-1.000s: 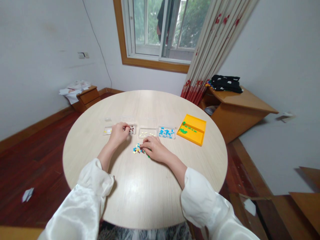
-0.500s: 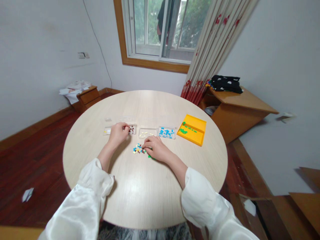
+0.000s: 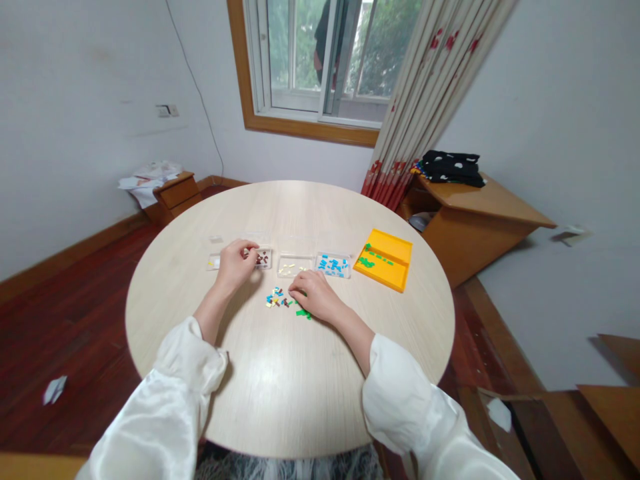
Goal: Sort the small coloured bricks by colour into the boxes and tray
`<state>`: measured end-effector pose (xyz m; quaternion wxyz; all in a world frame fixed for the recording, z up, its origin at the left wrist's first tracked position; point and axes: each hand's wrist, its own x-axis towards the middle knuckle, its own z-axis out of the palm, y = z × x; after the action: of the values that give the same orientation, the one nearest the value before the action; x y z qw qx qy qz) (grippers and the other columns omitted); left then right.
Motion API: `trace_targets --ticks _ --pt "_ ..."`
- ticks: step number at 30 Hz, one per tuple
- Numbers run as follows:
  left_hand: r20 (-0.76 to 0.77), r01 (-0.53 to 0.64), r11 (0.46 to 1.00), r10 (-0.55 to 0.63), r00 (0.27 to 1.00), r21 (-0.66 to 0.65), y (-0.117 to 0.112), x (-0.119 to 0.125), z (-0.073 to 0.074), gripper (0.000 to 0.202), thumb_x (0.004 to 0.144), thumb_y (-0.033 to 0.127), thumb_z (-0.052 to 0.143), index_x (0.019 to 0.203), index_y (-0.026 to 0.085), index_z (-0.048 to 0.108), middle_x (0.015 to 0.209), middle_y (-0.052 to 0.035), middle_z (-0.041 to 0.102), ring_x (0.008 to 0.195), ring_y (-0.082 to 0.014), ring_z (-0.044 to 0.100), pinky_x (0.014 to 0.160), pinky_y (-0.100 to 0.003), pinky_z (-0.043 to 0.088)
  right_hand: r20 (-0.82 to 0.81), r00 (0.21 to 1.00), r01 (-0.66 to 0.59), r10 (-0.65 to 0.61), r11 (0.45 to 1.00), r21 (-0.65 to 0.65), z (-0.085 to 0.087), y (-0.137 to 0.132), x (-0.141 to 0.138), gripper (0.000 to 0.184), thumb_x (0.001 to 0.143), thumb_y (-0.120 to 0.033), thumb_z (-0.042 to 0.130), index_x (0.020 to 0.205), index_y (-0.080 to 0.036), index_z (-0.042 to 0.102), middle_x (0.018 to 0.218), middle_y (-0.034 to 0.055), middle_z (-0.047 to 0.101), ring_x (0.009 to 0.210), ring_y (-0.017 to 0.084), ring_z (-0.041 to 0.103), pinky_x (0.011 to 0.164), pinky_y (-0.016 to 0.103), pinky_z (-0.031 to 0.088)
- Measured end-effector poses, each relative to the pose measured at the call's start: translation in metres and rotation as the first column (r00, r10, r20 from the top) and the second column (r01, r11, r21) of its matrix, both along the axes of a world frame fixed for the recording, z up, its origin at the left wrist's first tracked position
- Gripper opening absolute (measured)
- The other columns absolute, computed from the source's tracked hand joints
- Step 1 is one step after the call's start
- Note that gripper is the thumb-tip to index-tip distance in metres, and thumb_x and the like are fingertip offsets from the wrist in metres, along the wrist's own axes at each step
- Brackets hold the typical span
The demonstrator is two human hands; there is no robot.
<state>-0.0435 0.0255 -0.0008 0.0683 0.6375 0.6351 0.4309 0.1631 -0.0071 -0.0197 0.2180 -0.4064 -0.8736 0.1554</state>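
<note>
My left hand (image 3: pixel 236 263) hovers over a clear box of brown pieces (image 3: pixel 263 257), its thumb and fingertips pinched together. Whatever lies between those fingertips is too small to make out. At the right side of a mixed heap of small building bricks (image 3: pixel 276 298), in blue, cream, yellow and brown, my right hand (image 3: pixel 315 293) is closed with its fingertips down. Its palm side is hidden, so anything held there cannot be seen. Green bricks (image 3: pixel 303 313) lie just below this hand. Beyond it stand a clear box with cream pieces (image 3: pixel 295 275) and one with blue pieces (image 3: pixel 333 273).
An orange case (image 3: pixel 395 279) lies open at the right with green pieces inside. Another clear compartment (image 3: pixel 213 262) with a yellow piece is partly behind my left hand. Everything stands on a round wooden table (image 3: pixel 280 387). A person (image 3: pixel 323 43) is partly visible through the window.
My right hand has drawn slightly right, away from the heap, and more brown and green bricks show. My left hand has shifted slightly left and up, still above the box of brown pieces.
</note>
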Motion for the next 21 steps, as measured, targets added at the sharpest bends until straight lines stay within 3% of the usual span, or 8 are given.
trace_targets --ticks 4,7,10,13,21 --pt "0.041 0.22 0.972 -0.224 0.974 0.084 -0.007 0.006 0.006 0.015 0.072 0.024 0.053 0.073 0.016 0.066 0.077 -0.0032 0.066 0.067 -0.013 0.054 0.061 -0.024 0.042 -0.097 0.992 0.081 -0.079 0.997 0.013 0.0 0.002 0.0 0.007 0.081 -0.018 0.06 0.077 -0.017 0.066 0.084 0.004 0.063 0.086 0.017 0.053 0.08 0.033 0.031" --pt "0.053 0.421 0.905 -0.424 0.904 0.053 -0.01 0.011 0.006 0.013 0.072 0.025 0.056 0.072 0.017 0.066 0.074 -0.0028 0.065 0.067 -0.0126 0.054 0.059 -0.023 0.04 -0.174 0.976 0.141 -0.134 0.989 0.031 -0.002 0.004 0.0 0.006 0.081 -0.017 0.06 0.077 -0.017 0.064 0.084 0.0038 0.063 0.087 0.018 0.053 0.081 0.033 0.032" --pt "0.033 0.541 0.84 -0.542 0.84 0.039 -0.012 0.016 0.004 0.012 0.073 0.024 0.058 0.075 0.017 0.067 0.075 -0.0029 0.064 0.07 -0.0128 0.055 0.061 -0.024 0.041 -0.255 0.953 0.177 -0.163 0.984 0.032 -0.003 0.006 -0.001 0.006 0.081 -0.016 0.059 0.075 -0.017 0.063 0.082 0.0033 0.063 0.085 0.017 0.054 0.081 0.032 0.034" --pt "0.018 0.593 0.805 -0.594 0.805 0.031 -0.014 0.019 0.001 0.013 0.073 0.02 0.06 0.081 0.017 0.069 0.079 -0.0035 0.063 0.073 -0.013 0.055 0.063 -0.024 0.041 -0.327 0.929 0.193 -0.173 0.981 0.029 -0.003 0.007 -0.001 0.008 0.081 -0.017 0.058 0.074 -0.018 0.062 0.079 0.0028 0.062 0.081 0.017 0.054 0.077 0.031 0.036" --pt "0.038 0.625 0.78 -0.626 0.779 0.03 -0.013 0.028 -0.007 0.011 0.072 0.019 0.062 0.081 0.018 0.069 0.081 -0.0036 0.062 0.076 -0.0136 0.055 0.064 -0.024 0.041 -0.42 0.892 0.195 -0.17 0.981 0.016 -0.002 0.007 -0.002 0.011 0.082 -0.017 0.056 0.073 -0.017 0.062 0.076 0.0031 0.062 0.076 0.016 0.054 0.074 0.03 0.038"
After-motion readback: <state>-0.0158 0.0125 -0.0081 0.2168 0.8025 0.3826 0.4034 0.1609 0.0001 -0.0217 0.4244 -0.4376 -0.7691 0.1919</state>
